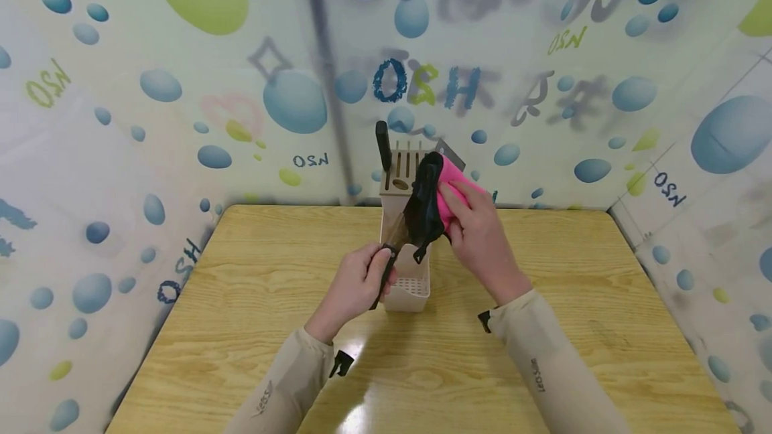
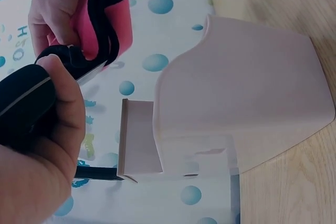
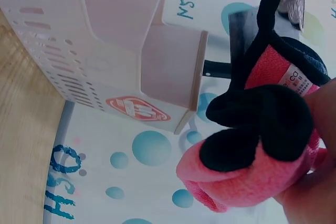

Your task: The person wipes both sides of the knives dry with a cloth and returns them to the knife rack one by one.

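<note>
My left hand (image 1: 362,280) grips the black handle of a knife (image 1: 386,272), whose blade runs up and to the right into a pink and black cloth (image 1: 449,193). The right hand (image 1: 482,236) holds this cloth folded about the blade; a white label shows on it in the right wrist view. A grey flat metal piece (image 1: 451,155) sticks out past the cloth's far side, and most of the blade is hidden. Behind the hands stands a beige knife holder (image 1: 405,299) with slots on top. Another black-handled knife (image 1: 382,142) sits upright in its left slot.
The holder stands on a wood-grain table (image 1: 271,313) near its back edge. A white wall covering (image 1: 265,173) with blue and green ovals rises behind and on both sides.
</note>
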